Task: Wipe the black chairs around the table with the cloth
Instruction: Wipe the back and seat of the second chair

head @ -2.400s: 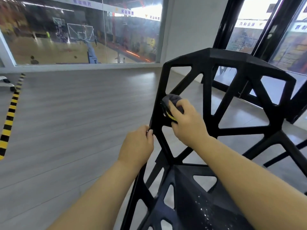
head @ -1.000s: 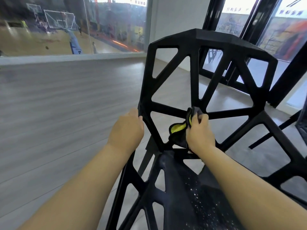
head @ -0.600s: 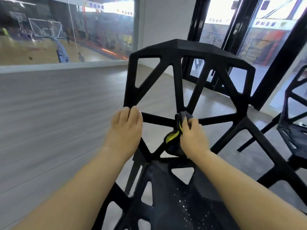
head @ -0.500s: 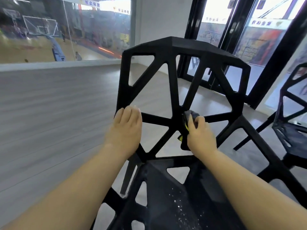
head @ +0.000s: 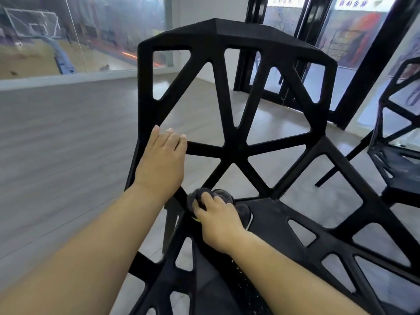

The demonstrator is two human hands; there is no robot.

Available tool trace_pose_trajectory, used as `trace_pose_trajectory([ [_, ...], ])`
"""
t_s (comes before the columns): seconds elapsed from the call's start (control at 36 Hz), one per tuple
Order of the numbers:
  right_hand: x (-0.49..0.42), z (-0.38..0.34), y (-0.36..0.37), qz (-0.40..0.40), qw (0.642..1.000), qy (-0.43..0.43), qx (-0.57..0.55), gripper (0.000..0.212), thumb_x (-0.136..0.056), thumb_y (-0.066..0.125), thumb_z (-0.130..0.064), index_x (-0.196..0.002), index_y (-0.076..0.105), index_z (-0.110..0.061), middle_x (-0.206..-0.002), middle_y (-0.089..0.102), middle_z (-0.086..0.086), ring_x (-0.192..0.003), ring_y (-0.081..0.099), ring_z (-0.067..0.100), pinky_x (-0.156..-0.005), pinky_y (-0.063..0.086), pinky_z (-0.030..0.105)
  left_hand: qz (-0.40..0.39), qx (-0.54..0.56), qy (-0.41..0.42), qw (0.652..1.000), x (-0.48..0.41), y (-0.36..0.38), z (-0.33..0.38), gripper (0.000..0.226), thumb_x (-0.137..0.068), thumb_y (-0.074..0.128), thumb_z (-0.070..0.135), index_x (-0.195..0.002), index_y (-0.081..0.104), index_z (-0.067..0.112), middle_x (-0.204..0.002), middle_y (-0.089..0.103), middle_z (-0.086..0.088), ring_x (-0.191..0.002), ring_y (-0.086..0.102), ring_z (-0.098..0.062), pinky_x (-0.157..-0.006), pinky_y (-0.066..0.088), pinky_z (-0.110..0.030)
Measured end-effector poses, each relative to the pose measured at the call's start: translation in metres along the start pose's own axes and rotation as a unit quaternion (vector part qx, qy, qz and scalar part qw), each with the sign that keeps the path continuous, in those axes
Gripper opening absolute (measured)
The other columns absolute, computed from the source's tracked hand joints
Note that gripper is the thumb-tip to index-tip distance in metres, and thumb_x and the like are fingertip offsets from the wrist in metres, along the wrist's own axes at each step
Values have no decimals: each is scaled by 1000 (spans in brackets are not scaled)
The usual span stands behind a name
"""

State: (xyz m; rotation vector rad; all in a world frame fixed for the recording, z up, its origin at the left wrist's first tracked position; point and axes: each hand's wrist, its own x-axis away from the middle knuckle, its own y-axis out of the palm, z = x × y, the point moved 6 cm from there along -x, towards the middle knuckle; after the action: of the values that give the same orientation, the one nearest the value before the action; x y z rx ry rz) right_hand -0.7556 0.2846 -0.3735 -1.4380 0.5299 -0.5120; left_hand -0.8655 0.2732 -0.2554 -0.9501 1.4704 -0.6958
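One angular black lattice chair (head: 236, 153)

sports hall: basketball hoop (head: 31, 22) behind glass (head: 109, 30)

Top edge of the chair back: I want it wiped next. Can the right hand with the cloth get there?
Probably yes. The right hand grips the cloth low on the chair; nothing blocks the top edge above, and the left hand rests on it further left.
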Motion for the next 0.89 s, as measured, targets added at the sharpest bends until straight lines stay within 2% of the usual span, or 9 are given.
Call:
trace_pose_trajectory([
  [0.06, 3, 4, -8, 25, 999, -23, 20, 62, -79, 62, -22, -138, 46, -13, -128, 43, 13, -101, 51, 38, -71, 44, 43, 2, 0, -2, 1000, 2, 0, -1, 50, -77, 59, -6, -126, 51, -5, -118, 58, -20, -126, 44, -37, -113, 7, -46],
  [0.14, 7, 29, -19, 89, 993, -11, 74, 55, -63, 65, -26, -117, 67, -17, -103, 62, 10, -73, 61, 32, -52, 48, 34, 19, -2, 0, 1000, 4, 0, 0, 53, -73, 59, -9, -125, 52, -7, -116, 57, -24, -124, 46, -41, -111, 11, -49],
  [0.31, 2, 104, -79, 237, 964, 98, 67, 55, -73, 36, -13, -120, 63, -7, -103, 42, 16, -63, 48, 34, -48, 29, 32, 43, -14, 11, 999, 1, 4, 7, 52, -68, 61, -7, -119, 56, -8, -107, 59, -24, -114, 53, -44, -108, 24, -51],
  [0.36, 2, 112, -86, 247, 959, 120, 72, 53, -69, 52, -6, -121, 63, -7, -102, 45, 16, -64, 48, 34, -49, 28, 31, 40, -21, 17, 999, -1, 7, 9, 52, -68, 64, -4, -120, 56, -7, -107, 59, -22, -114, 52, -43, -109, 25, -51],
  [0.44, 3, 107, -69, 152, 973, 156, 69, 68, -67, 69, -7, -133, 52, -11, -118, 50, 19, -81, 53, 37, -56, 41, 38, 26, -31, 22, 999, -3, 12, 11, 56, -71, 66, 0, -125, 53, -5, -111, 57, -21, -117, 48, -42, -110, 23, -49],
  [0.5, 12, 108, -42, 59, 977, 196, 57, 65, -84, 55, -15, -145, 31, -18, -139, 30, 14, -105, 45, 36, -74, 42, 40, 14, -36, 21, 999, -4, 14, 12, 59, -72, 67, 1, -128, 50, -4, -116, 55, -21, -121, 45, -42, -111, 22, -49],
  [0.56, 28, 114, -23, 9, 972, 232, 34, 60, -90, 46, -17, -146, 24, -21, -143, 22, 9, -110, 40, 34, -77, 40, 39, 6, -40, 20, 999, -3, 15, 13, 62, -72, 67, 2, -130, 48, -4, -119, 54, -21, -123, 43, -42, -111, 21, -49],
  [0.69, 48, 131, -16, -29, 962, 270, 11, 58, -93, 43, -20, -147, 24, -29, -142, 24, 5, -111, 39, 32, -79, 42, 38, 2, -41, 14, 999, -1, 19, 16, 66, -68, 71, 2, -129, 47, -6, -120, 52, -22, -124, 40, -45, -110, 15, -48],
  [0.89, 74, 166, -32, -2, 930, 369, -8, 59, -89, 44, -15, -143, 33, -36, -131, 30, 6, -108, 40, 31, -75, 41, 36, -2, -25, 7, 1000, 3, 23, 22, 73, -60, 74, 0, -127, 47, -7, -121, 50, -23, -122, 36, -46, -109, 12, -49],
])
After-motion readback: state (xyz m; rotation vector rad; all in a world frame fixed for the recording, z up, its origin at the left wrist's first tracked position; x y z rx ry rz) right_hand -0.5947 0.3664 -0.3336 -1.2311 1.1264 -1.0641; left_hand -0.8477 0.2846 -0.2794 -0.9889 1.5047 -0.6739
